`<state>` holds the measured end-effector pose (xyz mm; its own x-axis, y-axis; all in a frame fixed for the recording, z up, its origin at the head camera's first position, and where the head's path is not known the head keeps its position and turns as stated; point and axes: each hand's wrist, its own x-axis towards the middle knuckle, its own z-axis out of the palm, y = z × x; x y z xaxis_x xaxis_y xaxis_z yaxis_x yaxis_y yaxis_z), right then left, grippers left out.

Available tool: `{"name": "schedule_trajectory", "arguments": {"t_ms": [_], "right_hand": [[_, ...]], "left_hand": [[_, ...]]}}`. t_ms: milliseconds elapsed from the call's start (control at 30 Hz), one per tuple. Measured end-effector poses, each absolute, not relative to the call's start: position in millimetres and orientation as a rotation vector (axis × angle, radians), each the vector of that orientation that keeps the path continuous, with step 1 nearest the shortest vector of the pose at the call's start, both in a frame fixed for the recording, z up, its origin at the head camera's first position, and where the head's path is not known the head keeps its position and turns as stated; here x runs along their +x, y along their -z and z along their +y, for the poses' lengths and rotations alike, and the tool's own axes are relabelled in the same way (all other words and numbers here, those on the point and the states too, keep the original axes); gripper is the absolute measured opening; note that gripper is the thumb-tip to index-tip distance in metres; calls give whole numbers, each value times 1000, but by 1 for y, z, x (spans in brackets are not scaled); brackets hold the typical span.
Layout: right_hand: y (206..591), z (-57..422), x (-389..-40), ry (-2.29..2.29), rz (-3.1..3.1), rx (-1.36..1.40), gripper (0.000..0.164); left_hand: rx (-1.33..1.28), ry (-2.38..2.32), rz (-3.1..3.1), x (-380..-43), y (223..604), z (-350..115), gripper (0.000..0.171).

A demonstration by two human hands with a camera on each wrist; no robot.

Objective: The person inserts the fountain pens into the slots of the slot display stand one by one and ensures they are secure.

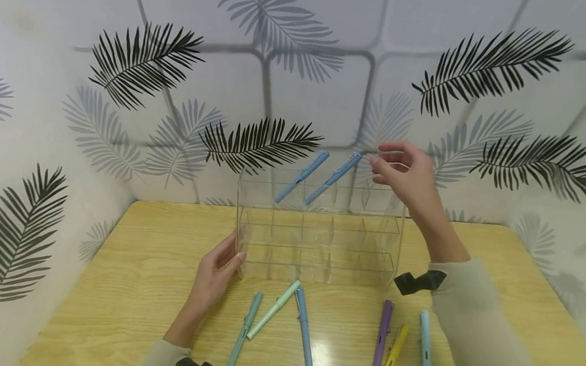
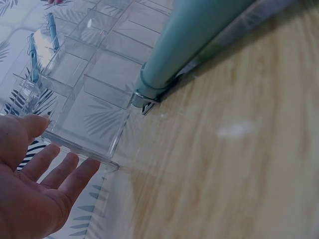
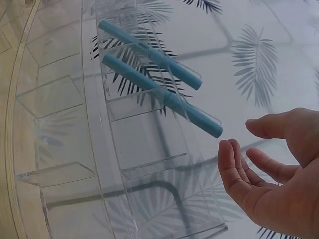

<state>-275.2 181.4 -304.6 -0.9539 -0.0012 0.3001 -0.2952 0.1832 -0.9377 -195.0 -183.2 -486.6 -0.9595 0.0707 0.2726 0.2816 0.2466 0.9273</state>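
A clear acrylic organizer [image 1: 319, 228] with several compartments stands on the table. My left hand [image 1: 215, 273] holds its lower left side, thumb in front and fingers behind. Two blue pens lean in the top row, the left pen [image 1: 302, 177] and the right pen [image 1: 335, 178], their clipped ends sticking up to the right. Just off the right pen's upper end is my right hand [image 1: 406, 173], fingers loosely bent and thumb apart. In the right wrist view a gap shows between that hand [image 3: 279, 174] and the nearer blue pen [image 3: 164, 97].
In front of the organizer lie a teal pen [image 1: 243, 332], a pale green pen [image 1: 273, 309] and a blue pen [image 1: 304, 329]. Farther right lie a purple pen [image 1: 382, 339], a yellow pen [image 1: 392, 357] and a light blue pen [image 1: 426, 350]. Leaf-patterned covering [image 1: 318, 100] rises behind the table.
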Motion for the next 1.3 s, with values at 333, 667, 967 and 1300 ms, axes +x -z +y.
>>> {"name": "schedule_trajectory", "arguments": {"t_ms": [333, 667, 967, 1300], "right_hand": [[323, 190, -235, -1790, -2217, 397, 29], [353, 191, -201, -1750, -2254, 366, 31], [385, 183, -177, -1819, -2243, 336, 29], [410, 170, -172, -1870, -2285, 334, 28]], "left_hand": [[-321, 1809, -2336, -195, 486, -183, 55], [-308, 1810, -2343, -193, 488, -182, 55], [-339, 1798, -2317, -194, 485, -179, 54], [-337, 1787, -2318, -193, 484, -180, 54]]}}
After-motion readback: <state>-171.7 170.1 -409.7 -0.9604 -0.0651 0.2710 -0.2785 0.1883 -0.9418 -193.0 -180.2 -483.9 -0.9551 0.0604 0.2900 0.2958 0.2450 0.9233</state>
